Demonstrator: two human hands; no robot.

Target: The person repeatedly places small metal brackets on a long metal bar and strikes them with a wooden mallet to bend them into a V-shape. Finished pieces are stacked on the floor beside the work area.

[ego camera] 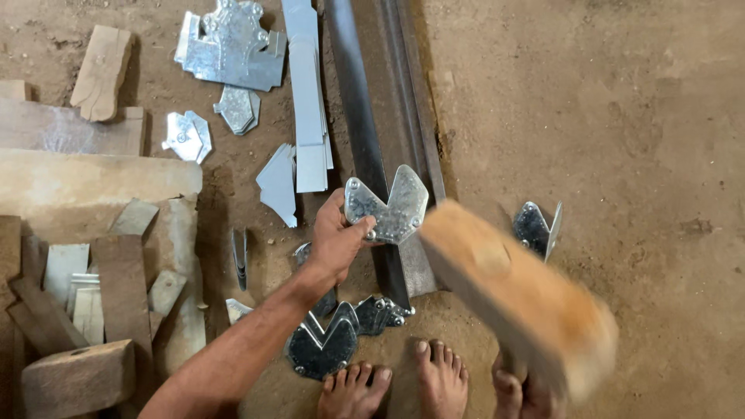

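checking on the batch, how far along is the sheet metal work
Done-looking: several notched plates lie piled by the feet, another rests right of the rail. In hand: the left hand holds one plate on the rail while the right hand swings a blurred wooden mallet. Left: flat strips and cut pieces lie unshaped.

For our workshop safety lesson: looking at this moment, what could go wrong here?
1. The left hand pinches the notched metal plate on the steel rail while the blurred wooden mallet swings; a miss could hit the fingers.
2. Bare feet stand beside sharp plates on the ground.
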